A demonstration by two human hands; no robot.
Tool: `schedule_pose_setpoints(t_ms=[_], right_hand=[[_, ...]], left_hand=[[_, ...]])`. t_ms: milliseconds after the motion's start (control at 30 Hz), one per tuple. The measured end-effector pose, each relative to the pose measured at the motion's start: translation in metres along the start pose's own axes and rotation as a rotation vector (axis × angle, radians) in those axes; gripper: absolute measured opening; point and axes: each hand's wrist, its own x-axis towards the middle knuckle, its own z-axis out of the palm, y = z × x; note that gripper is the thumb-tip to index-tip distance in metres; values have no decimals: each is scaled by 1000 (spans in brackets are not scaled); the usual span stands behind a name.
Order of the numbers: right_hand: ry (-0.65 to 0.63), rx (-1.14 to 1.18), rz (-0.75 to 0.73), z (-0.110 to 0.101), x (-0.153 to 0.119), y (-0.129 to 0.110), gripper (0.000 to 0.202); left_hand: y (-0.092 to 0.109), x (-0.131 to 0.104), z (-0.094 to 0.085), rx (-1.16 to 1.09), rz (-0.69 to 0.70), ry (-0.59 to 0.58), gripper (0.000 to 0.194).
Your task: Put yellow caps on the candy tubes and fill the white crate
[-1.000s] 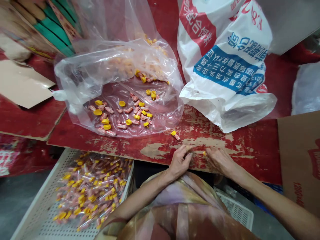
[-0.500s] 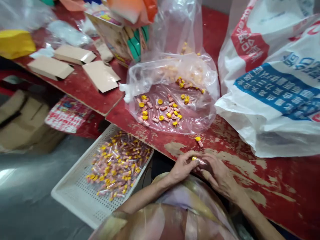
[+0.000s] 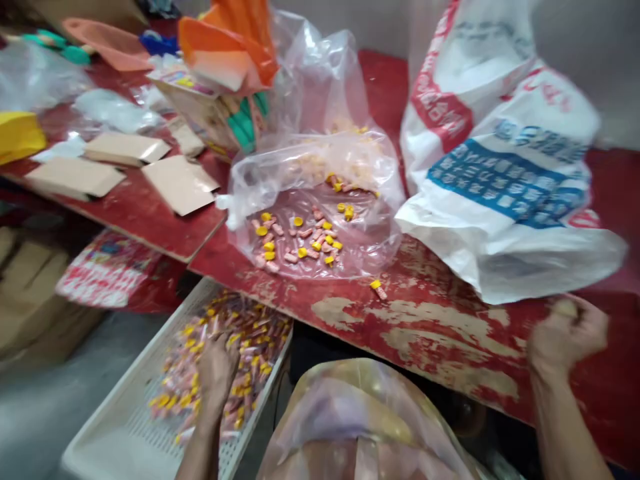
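My left hand (image 3: 219, 363) is low over the white perforated basket (image 3: 100, 437), among many small clear-wrapped tubes (image 3: 250, 373) of pink pieces with yellow caps. Its fingers are blurred, so its grip does not show. Far to the right, my right hand (image 3: 567, 337) is curled at the lower edge of a large white printed plastic bag (image 3: 500, 263). Whatever its fingers hold is hidden. One yellow-capped tube (image 3: 379, 289) lies alone near the table edge. More capped tubes (image 3: 320, 243) lie in the mouth of a clear plastic bag (image 3: 370, 250).
The red worn table (image 3: 430, 327) has a seam on the left. Flat cardboard pieces (image 3: 180, 185), an open box (image 3: 200, 110) with green-ended items and an orange bag (image 3: 230, 47) stand there. A red-and-white printed package (image 3: 107, 270) and brown cartons (image 3: 30, 293) sit below.
My hands were together at the table edge around a wrapped capped tube. They have parted: the left went down into the basket, the right out to the white bag. The view has shifted.
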Motion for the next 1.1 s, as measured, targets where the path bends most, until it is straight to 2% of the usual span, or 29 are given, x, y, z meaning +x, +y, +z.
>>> schedule_pose_setpoints(t_ms=[67, 133, 167, 233, 300, 400, 500, 633, 733, 967, 1100], right_hand=[[-80, -66, -14, 9, 22, 10, 44], [-223, -88, -107, 21, 46, 9, 38], [-281, -107, -148, 28, 57, 6, 36], [-364, -162, -189, 44, 76, -7, 33], [-420, -224, -191, 57, 90, -23, 31], [-462, -311, -159, 66, 98, -40, 30], [-455, -386, -96, 60, 95, -39, 35], [-466, -444, -53, 53, 80, -27, 39], [-486, -463, -50, 55, 69, -26, 37], [-534, -451, 11, 62, 65, -27, 34], [-535, -446, 44, 62, 67, -27, 37]], left_hand=[[33, 2, 2, -17, 198, 142, 30], [81, 1, 3, -138, 415, 200, 27], [108, -1, 5, -212, 544, 180, 25], [161, -8, 13, -327, 832, 69, 25], [205, -14, 28, -342, 1094, -51, 31], [244, -19, 52, -189, 1314, -179, 44], [257, -20, 66, -58, 1351, -239, 50], [259, -22, 73, -124, 1310, -310, 29], [259, -24, 72, -191, 1235, -317, 21], [253, -32, 64, -225, 1170, -351, 23], [255, -44, 62, -433, 1080, -363, 18]])
